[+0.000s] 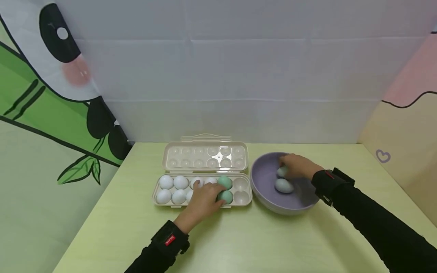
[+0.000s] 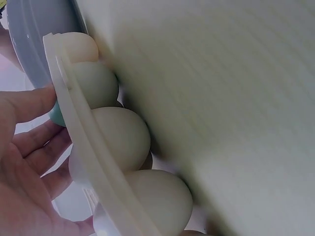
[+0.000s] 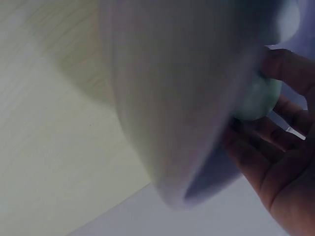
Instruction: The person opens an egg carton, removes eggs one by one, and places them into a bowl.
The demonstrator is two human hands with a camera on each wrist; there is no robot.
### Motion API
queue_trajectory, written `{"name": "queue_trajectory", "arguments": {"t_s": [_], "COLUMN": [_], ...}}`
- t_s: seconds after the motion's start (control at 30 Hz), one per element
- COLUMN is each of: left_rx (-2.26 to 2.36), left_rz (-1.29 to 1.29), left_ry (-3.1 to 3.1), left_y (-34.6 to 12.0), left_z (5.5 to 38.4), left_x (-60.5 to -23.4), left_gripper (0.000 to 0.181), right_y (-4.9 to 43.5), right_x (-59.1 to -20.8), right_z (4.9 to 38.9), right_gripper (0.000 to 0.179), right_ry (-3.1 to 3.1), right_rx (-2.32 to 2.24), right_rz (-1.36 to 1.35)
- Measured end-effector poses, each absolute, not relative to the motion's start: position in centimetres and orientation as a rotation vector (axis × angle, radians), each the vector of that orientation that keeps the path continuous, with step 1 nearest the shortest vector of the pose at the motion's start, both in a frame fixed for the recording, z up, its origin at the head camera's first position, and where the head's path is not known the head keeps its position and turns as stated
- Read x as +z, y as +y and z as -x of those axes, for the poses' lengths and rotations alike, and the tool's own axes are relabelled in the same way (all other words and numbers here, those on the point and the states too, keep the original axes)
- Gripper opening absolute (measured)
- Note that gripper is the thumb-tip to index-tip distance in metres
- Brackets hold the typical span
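My left hand lies over a clear plastic egg carton, its fingers spread above the eggs and its thumb at the front rim. White eggs fill the carton's left part. Two green eggs sit to the right of that hand, and the rightmost pair of cups holds none. Inside a purple bowl, my right hand grips a pale green egg between thumb and fingers. Another pale egg lies in the bowl just in front of it.
The carton's hinged lid lies folded back behind the tray. Carton and bowl stand side by side on a light wooden table. A pale cloth wall rises at the table's back edge, with printed panels left and right.
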State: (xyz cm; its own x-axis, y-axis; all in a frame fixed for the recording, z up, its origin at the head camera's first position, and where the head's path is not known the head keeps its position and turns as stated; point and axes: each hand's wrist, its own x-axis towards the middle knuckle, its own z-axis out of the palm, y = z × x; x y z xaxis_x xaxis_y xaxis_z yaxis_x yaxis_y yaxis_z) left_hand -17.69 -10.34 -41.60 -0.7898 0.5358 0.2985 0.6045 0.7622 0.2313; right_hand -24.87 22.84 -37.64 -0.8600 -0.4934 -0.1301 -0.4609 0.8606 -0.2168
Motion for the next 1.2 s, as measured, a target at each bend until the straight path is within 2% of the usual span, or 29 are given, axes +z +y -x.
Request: {"name": "queue_trajectory", "arguments": {"t_s": [0.27,0.57,0.83,1.03,1.2], "left_rx": [-0.564,-0.666,-0.877,-1.085,-1.388], "left_rz": [0.935,0.949,0.903,0.924,0.95], "left_ry": [-2.747,-2.689,-2.617,-2.438,-2.288], "left_y": [-9.7,-9.7,-10.5,-11.2,-10.8], "left_z": [17.7,18.1,18.1,18.1,18.0], "left_x": [-41.4,-41.9,-40.9,-39.5,-37.5], "left_gripper": [0.032,0.031,0.031,0.037,0.036], "right_y": [23.7,24.1,23.6,21.4,18.1], "right_x": [-38.3,-38.3,-36.8,-34.8,-32.0], "right_z": [24.3,24.1,23.4,22.4,20.5], "right_gripper": [0.018,0.027,0.033,0.028,0.032], "right_ry": [2.877,2.851,2.761,2.843,2.874], "right_rx": [-0.285,-0.282,-0.292,-0.388,-0.565], "right_rz": [0.809,0.867,0.802,1.022,1.186]}}
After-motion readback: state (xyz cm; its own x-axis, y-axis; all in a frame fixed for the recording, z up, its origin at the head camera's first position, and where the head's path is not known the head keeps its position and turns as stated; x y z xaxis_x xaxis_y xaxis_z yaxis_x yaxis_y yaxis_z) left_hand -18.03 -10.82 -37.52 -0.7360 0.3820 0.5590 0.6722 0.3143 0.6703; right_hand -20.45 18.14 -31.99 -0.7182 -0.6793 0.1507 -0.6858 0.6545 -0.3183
